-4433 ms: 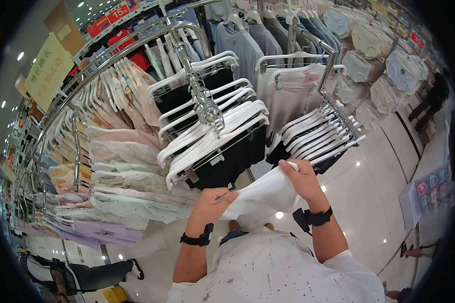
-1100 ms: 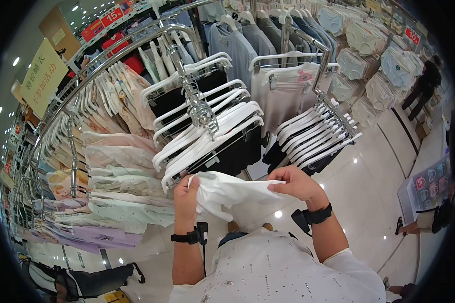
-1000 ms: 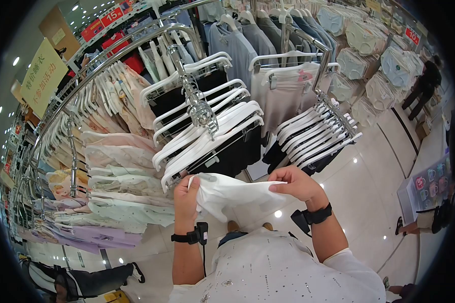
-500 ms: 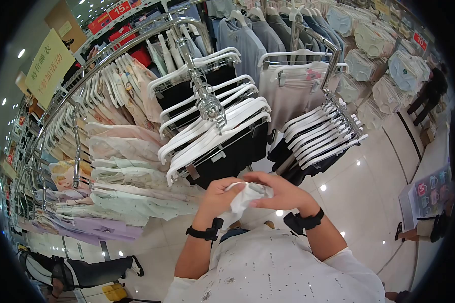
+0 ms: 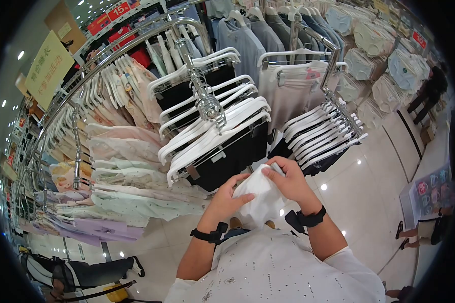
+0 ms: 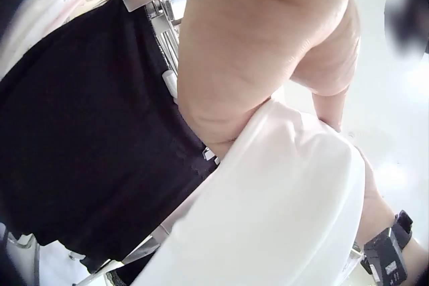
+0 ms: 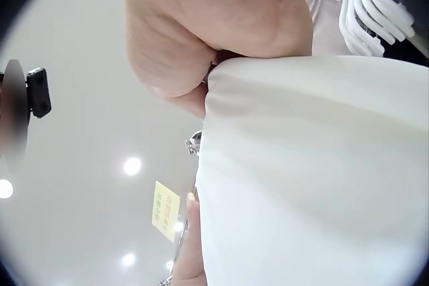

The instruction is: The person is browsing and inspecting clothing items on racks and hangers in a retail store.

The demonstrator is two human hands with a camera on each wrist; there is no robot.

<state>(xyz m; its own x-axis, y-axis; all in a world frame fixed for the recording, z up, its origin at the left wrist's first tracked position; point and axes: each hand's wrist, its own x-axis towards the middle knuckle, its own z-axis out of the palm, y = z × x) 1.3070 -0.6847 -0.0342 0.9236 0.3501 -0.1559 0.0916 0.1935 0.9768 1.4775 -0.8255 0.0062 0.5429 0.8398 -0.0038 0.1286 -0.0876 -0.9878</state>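
Note:
A white piece of fabric (image 5: pixel 262 199), thin and smooth, hangs between my two hands in front of my chest. My right hand (image 5: pixel 290 183) pinches its upper edge between thumb and fingers, where a small greyish patch shows. On the other side, my left hand (image 5: pixel 227 202) grips the fabric with the thumb in front and fingers partly behind it. In the left wrist view the white fabric (image 6: pixel 268 199) drapes down from the left hand (image 6: pixel 261 44). The right wrist view has the fabric (image 7: pixel 308 165) spread wide below the right hand (image 7: pixel 221 24). What garment it is I cannot tell.
Just beyond my hands, black bottoms (image 5: pixel 232 154) hang from white clip hangers (image 5: pixel 222 129) on a chrome rack arm. More white hangers (image 5: pixel 321 134) stand at the right. Pastel tops (image 5: pixel 131 184) fill the curved rail at left. A person (image 5: pixel 429 96) stands at far right.
The fabric was stretched sideways between the hands, then bunched small with the hands together half a second ago. Now it hangs spread downward, and the right hand has moved up and right.

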